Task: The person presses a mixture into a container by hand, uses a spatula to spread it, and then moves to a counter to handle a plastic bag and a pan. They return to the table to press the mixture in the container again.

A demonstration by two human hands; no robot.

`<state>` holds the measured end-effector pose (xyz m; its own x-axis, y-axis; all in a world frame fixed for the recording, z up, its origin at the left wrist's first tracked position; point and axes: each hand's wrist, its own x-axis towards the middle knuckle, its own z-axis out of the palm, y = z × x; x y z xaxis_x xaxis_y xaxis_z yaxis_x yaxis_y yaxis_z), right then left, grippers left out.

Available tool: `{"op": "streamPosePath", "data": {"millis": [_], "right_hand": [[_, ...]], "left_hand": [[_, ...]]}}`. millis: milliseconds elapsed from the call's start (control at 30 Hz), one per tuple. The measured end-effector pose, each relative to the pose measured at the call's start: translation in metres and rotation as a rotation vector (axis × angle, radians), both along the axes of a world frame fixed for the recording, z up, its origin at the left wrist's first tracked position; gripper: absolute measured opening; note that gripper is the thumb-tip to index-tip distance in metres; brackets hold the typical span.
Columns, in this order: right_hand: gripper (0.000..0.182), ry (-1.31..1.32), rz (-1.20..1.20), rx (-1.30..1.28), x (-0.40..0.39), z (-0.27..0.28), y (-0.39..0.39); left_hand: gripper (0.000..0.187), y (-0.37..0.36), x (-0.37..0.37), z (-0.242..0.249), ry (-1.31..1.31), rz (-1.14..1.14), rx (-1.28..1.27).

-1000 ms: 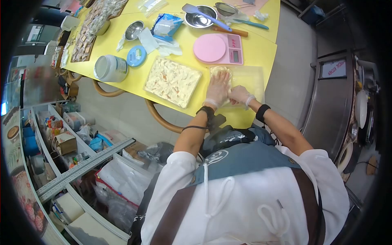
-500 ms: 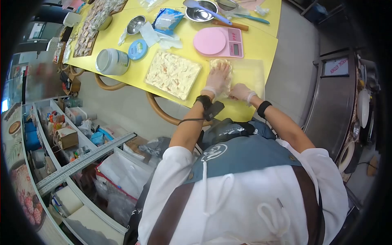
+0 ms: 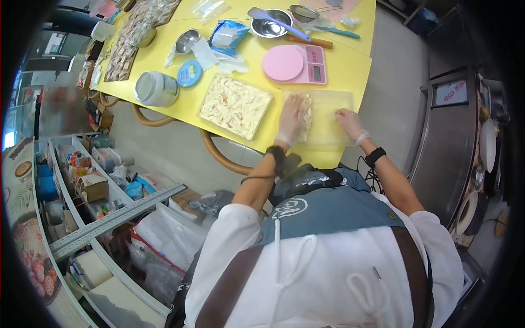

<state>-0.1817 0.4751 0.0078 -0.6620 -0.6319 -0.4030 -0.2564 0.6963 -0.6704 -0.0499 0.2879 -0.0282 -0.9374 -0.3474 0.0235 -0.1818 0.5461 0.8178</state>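
My left hand [image 3: 292, 117], in a thin clear glove, lies open with its fingers flat against a lump of cream-coloured mixture [image 3: 307, 117]. This mixture sits along the left side of a clear rectangular tray [image 3: 326, 99]. Over the right part of the same tray is my gloved right hand [image 3: 351, 124], its fingers curled closed; whatever may be in them is hidden. To the left stands a second tray, filled to its edges with a pale slab [image 3: 235, 106] flecked with brown bits.
Behind the trays sits a pink kitchen scale [image 3: 287, 63]. A white tub [image 3: 157, 89], its blue lid [image 3: 190, 73], a blue-and-white packet [image 3: 228, 36] and a metal bowl with a lilac spatula [image 3: 279, 24] share the yellow table. Stools [image 3: 221, 156] stand under its near edge.
My right hand has moved right, away from the mixture, to the tray's right part. My left hand stays on the mixture, a little lower in view. The view has shifted slightly.
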Motion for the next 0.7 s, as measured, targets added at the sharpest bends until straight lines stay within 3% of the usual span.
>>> {"op": "streamPosePath", "data": {"millis": [33, 100, 200, 333, 433, 500, 600, 633, 700], "right_hand": [[0.032, 0.034, -0.025, 0.072, -0.005, 0.004, 0.000], [0.037, 0.159, -0.014, -0.194, 0.011, 0.008, -0.007], [0.047, 0.233, -0.009, -0.492, 0.036, -0.005, -0.036], [0.054, 0.244, 0.049, -0.583, 0.047, -0.016, -0.063], [0.053, 0.190, 0.194, -0.510, 0.042, -0.009, -0.072], [0.052, 0.301, 0.271, -0.420, 0.043, -0.002, -0.084], [0.049, 0.346, 0.251, -0.430, 0.047, -0.001, -0.089], [0.048, 0.351, 0.226, -0.468, 0.043, -0.001, -0.094], [0.044, 0.012, 0.069, -0.529, 0.027, -0.002, -0.089]], "left_hand": [[0.061, 0.006, 0.003, 0.001, 0.030, 0.029, -0.055], [0.062, 0.029, 0.013, 0.001, 0.089, 0.097, -0.157], [0.060, 0.053, 0.005, 0.022, -0.390, -0.038, -0.726], [0.069, 0.051, 0.001, 0.022, -0.482, -0.087, -0.731], [0.070, 0.050, -0.001, 0.028, -0.446, -0.060, -0.619], [0.069, 0.050, -0.007, 0.037, -0.415, -0.051, -0.598], [0.066, 0.042, -0.005, 0.049, -0.170, 0.083, -0.103], [0.064, 0.040, -0.004, 0.044, -0.191, 0.053, -0.235], [0.061, 0.045, 0.008, 0.026, -0.250, -0.003, -0.487]]}}
